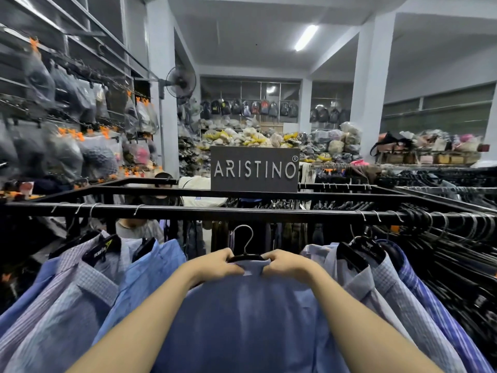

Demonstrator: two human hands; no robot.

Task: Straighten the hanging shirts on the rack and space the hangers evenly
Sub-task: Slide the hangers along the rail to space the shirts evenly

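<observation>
Straightening one shirt off the rail appears to be the step in hand. A blue shirt point(242, 319) on a black hanger point(246, 256) is held below the rail point(215, 212), in the gap between the two groups of shirts. The collar is pinched on one side by the left hand point(217, 265) and on the other by the right hand point(286, 263); the fingers of both are curled round the collar and the ends of the hanger. The silver hook point(246, 235) is seen just under the rail and apart from it, so the shirt is judged to be unhung. Below the rail to the left, three shirts point(88, 281) are hung close together; below it to the right, more shirts point(376, 270) are crowded. For the next move, the hook would need to be lifted over the rail at the middle of the gap, and the neighbouring hangers slid apart afterwards to even the spacing.
</observation>
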